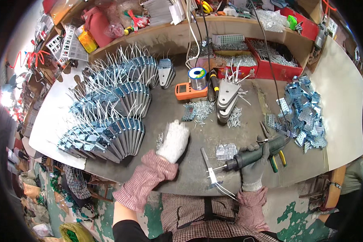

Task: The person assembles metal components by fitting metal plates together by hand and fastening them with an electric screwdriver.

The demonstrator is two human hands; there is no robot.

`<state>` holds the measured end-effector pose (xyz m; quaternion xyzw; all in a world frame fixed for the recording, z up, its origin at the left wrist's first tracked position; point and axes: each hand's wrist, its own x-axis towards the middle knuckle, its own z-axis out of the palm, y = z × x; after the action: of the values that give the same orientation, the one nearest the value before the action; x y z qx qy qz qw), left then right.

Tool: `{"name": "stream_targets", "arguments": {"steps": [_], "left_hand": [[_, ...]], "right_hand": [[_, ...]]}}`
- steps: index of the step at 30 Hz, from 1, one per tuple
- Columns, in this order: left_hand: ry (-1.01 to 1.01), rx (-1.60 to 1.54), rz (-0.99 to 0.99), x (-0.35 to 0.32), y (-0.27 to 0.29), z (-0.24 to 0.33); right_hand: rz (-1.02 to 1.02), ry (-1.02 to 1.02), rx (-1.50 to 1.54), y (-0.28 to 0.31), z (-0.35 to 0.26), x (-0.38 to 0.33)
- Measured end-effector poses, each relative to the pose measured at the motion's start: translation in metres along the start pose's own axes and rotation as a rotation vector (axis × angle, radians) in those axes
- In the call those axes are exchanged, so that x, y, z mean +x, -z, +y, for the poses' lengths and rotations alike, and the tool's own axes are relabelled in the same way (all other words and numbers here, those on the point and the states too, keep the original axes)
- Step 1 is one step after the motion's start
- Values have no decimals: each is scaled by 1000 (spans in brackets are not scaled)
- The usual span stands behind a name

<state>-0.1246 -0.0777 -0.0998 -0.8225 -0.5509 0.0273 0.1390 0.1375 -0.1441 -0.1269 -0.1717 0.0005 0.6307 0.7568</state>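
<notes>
My right hand (254, 174), in a grey glove, grips a dark powered screwdriver (259, 152) lying sideways. The thin bit points left, its tip beside a small white part (212, 176) with two white wires. A narrow grey metal strip (205, 156) joins that part at the table's front. My left hand (176, 139), in a white glove, is closed over the middle of the table. Its fingertips are hidden, so anything in them cannot be made out. Just left of it lies a small heap of tiny parts (160, 140). Clear plastic pieces (226, 151) sit near the screwdriver's front end.
Rows of grey plates with white wires (109, 137) fill the left. Blue metal brackets (304, 115) pile up at right, near green-handled pliers (275, 163). Behind are screws (201, 111), stacked grey plates (228, 94), a solder spool (198, 80), an orange meter (185, 92) and red bins (276, 72).
</notes>
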Motion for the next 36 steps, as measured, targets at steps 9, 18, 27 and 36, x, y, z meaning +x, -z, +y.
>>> {"name": "stream_targets", "arguments": {"steps": [9, 18, 27, 36], "left_hand": [[201, -943, 175, -58, 35, 52], [161, -1074, 284, -107, 31, 96], [15, -1002, 260, -103, 23, 94], [13, -1031, 477, -100, 23, 90]], "right_hand": [[-61, 30, -15, 4, -3, 3], [-63, 8, 16, 7, -2, 2], [-51, -20, 83, 4, -2, 1], [27, 17, -70, -1, 9, -3]]}}
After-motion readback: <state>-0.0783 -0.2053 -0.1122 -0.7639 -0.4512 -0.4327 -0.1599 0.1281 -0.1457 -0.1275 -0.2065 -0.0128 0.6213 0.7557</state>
